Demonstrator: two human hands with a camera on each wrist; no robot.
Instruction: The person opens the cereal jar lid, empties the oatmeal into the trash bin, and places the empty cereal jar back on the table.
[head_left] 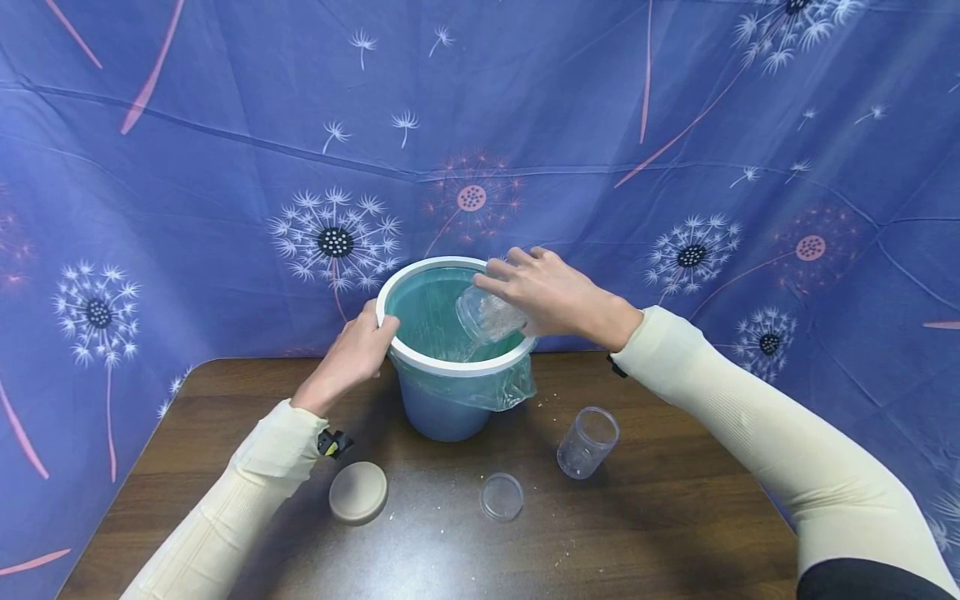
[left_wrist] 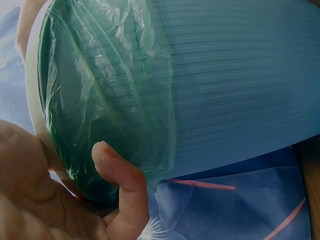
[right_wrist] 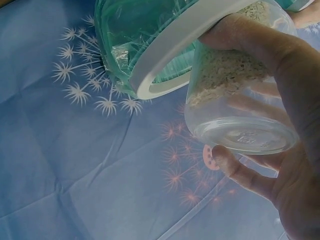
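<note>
A blue bin [head_left: 446, 412] with a white rim [head_left: 465, 366] stands at the back of the table, lined with a thin green plastic bag [head_left: 423, 312] that folds over the outside. My left hand [head_left: 358, 343] grips the rim on the left side, its thumb [left_wrist: 122, 177] curled near the bag in the left wrist view. Tilted over the bin's mouth is a clear jar [head_left: 480, 312], which my right hand [head_left: 555, 296] holds around its side. Pale flaky bits [right_wrist: 227, 75] fill part of the jar toward its mouth, and its clear bottom [right_wrist: 245, 135] faces the right wrist camera.
On the brown table [head_left: 637, 525], a clear open cylinder [head_left: 588, 443] stands right of the bin. A small clear round lid [head_left: 502, 497] and a beige round lid [head_left: 358, 492] lie in front. Pale crumbs are scattered about. A blue dandelion-patterned cloth [head_left: 562, 108] hangs close behind the bin.
</note>
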